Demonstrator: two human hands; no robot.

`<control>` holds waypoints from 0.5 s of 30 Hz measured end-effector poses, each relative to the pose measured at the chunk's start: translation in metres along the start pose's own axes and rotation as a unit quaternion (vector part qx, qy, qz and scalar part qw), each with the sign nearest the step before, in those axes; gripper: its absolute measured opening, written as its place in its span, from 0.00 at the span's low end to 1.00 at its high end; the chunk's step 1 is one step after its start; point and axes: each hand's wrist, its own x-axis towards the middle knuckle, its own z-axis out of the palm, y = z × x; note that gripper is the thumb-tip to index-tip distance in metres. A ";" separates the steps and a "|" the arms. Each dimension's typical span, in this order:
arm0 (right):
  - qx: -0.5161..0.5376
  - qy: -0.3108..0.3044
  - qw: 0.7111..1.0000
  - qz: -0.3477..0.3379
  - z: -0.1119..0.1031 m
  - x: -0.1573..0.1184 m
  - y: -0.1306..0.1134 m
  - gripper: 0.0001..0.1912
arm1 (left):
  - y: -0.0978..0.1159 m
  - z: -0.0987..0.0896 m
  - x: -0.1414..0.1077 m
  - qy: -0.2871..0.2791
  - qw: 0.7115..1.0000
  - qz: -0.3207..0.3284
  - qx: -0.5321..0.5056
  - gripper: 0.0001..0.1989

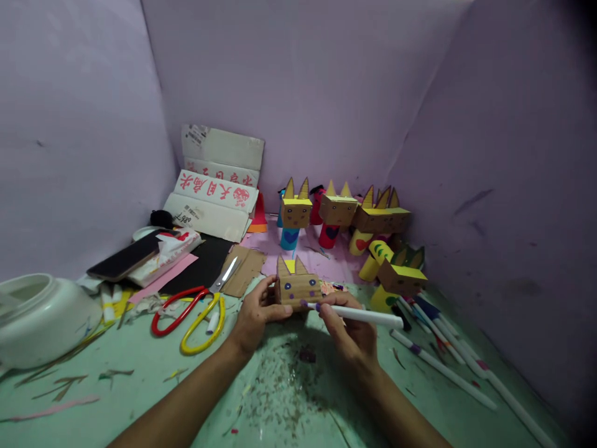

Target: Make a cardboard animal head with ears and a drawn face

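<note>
My left hand (pixel 257 314) grips the left side of a small cardboard head (pixel 298 287) with two pointed ears, dark eyes and purple spots drawn on its front. In my right hand (pixel 354 330) is a white marker (pixel 368 315), held like a pen. Its purple tip meets or nearly meets the lower front of the cardboard; exact contact I cannot tell. Behind it stand finished-looking figures: one with a blue tube body (pixel 290 238), another with a red tube body (pixel 329 236), and several with yellow bodies to the right.
Scissors (pixel 205 305) with red and yellow handles lie left of my left hand. Several markers (pixel 443 367) are scattered at right. A white pot (pixel 46 323), a phone (pixel 133 254) and folded printed cardboard (pixel 214 199) sit at left. Scraps litter the green tabletop (pixel 186 398); purple walls enclose it.
</note>
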 end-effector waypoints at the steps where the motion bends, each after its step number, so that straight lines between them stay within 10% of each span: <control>1: -0.006 -0.003 1.000 -0.011 -0.001 0.000 0.001 0.07 | 0.000 0.001 -0.001 0.002 1.000 -0.001 0.000 0.35; 15: -0.064 -0.030 0.994 -0.087 -0.005 0.003 0.004 0.04 | 0.002 0.002 -0.001 -0.002 1.000 0.002 0.006 0.37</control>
